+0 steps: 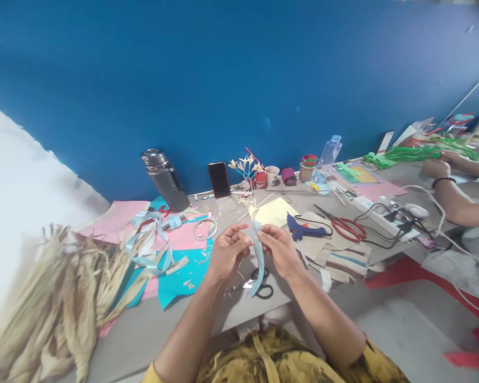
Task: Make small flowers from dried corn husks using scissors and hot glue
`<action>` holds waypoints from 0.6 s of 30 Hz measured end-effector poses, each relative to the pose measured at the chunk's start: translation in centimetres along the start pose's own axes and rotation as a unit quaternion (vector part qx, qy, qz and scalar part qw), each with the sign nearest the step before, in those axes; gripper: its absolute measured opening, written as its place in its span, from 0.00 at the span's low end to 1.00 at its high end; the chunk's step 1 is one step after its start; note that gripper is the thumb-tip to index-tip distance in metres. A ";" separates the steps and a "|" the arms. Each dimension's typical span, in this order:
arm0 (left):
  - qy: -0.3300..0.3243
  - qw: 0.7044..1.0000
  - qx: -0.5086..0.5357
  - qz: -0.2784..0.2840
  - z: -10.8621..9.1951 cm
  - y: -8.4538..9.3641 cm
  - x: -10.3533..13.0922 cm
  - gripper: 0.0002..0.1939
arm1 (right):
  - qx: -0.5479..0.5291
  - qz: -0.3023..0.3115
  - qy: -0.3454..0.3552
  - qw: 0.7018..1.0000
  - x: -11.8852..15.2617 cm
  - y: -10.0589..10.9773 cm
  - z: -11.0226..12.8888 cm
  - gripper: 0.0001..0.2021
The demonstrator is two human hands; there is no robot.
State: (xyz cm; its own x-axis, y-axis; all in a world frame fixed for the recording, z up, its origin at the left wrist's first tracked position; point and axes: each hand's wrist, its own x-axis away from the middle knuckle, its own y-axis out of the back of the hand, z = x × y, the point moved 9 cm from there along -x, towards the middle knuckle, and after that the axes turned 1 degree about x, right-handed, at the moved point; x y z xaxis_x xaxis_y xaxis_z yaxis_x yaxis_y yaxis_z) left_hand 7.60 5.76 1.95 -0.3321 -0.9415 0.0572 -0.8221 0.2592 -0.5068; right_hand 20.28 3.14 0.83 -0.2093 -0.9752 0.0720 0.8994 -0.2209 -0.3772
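A strip of light-blue ribbon point(259, 263) hangs from a small pale flower point(253, 211) that looks made of dried husk. The thumb and fingers of my right hand point(278, 247) close on the ribbon's upper end, just below the flower. My left hand point(229, 252) is beside it on the left, thumb and forefinger pinched together; what lies between them is too small to make out. Black-handled scissors point(266, 291) lie on the table under the ribbon, partly hidden by it.
Dried corn husks point(75, 298) spread at the left, near a ribbon roll point(205, 230) and blue paper point(183, 287). A blue glue gun point(307, 229), red-handled scissors point(349, 229) and a power strip point(383, 218) lie rightward. A flask point(165, 181) stands behind. A co-worker's hands point(439, 165) handle green strips.
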 end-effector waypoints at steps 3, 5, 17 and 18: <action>0.010 1.000 -0.009 0.002 0.3 -0.1 0.2 0.25 | -0.012 0.010 0.001 1.000 0.0 -0.2 -0.1 0.12; 0.014 1.000 -0.016 -0.001 0.5 0.0 0.2 0.24 | -0.018 0.018 0.005 1.000 0.0 -0.3 -0.2 0.12; 0.023 0.999 -0.041 -0.017 0.6 0.8 0.3 0.20 | 0.010 0.031 0.017 0.999 0.5 -0.5 0.2 0.10; 0.023 0.999 -0.046 -0.013 0.5 0.8 0.3 0.20 | 0.011 0.034 0.017 0.999 0.6 -0.5 0.3 0.10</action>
State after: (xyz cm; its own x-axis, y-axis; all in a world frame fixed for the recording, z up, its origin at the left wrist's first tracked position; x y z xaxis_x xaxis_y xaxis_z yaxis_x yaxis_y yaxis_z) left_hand 7.10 5.58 1.15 -0.3303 -0.9374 0.1103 -0.8689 0.2564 -0.4235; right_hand 19.76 2.71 1.31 -0.1600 -0.9870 0.0151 0.9205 -0.1546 -0.3589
